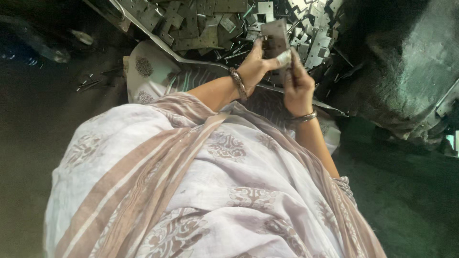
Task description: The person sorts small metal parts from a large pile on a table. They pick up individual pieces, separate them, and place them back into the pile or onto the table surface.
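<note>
My left hand (256, 64) and my right hand (299, 86) are raised together near the top middle of the head view. Both grip a flat grey metal plate (275, 36) that stands upright between the fingers. A small pale piece (284, 58) is pinched where the two thumbs meet at the plate's lower edge. A dark bangle sits on my left wrist and a thin metal one on my right wrist. Pale printed cloth with brown stripes (205, 191) covers my lap below the hands.
A heap of several flat metal plates and angled brackets (205, 24) lies just beyond the hands, on a tray (158, 43). Loose thin rods (88, 83) lie on the dark floor at left. A dark bulky machine body (406, 62) stands at right.
</note>
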`<state>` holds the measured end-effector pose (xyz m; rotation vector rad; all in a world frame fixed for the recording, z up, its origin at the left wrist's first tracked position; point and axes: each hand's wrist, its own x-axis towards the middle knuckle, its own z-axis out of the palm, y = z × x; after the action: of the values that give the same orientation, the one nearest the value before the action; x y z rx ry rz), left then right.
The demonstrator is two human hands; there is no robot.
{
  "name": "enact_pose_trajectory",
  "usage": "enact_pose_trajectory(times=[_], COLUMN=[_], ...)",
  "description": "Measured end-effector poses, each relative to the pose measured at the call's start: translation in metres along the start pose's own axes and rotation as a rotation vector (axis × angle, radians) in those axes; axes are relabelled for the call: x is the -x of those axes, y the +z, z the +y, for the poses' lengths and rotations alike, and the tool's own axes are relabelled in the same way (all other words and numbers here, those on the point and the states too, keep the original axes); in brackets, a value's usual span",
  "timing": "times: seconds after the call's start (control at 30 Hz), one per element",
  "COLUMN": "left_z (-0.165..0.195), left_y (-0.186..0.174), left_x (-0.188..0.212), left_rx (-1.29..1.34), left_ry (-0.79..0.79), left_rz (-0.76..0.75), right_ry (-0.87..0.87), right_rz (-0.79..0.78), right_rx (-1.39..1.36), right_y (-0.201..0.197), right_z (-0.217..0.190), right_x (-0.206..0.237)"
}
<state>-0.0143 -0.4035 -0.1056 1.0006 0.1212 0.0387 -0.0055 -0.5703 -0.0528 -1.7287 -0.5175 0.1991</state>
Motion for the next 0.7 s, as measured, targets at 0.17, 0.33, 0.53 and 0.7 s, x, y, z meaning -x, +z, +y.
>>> enact_pose_trajectory(times=[0.17, 0.33, 0.53, 0.7], left_z=[0.094, 0.106, 0.055, 0.063], left_y=[-0.067, -0.167, -0.196, -0.192], left_x=[0.019, 0.029, 0.042, 0.038], left_rx=[-1.061, -1.67, -1.775, -1.81], left_ry=[0.149, 0.253, 0.493, 0.532], left_rz=[-0.241, -0.011, 0.001, -0.057], right_ry=[0.427, 0.244, 0.054, 0.282], right_rz=[0.133, 0.62, 0.819, 0.588], right_rx=[-1.178, -0.992, 0.76, 1.465], right_y=[-0.037, -0.141, -0.328, -0.338], right_z=[0.015, 0.029, 0.071, 0.084], right_x=[-0.013, -0.016, -0.046, -0.031])
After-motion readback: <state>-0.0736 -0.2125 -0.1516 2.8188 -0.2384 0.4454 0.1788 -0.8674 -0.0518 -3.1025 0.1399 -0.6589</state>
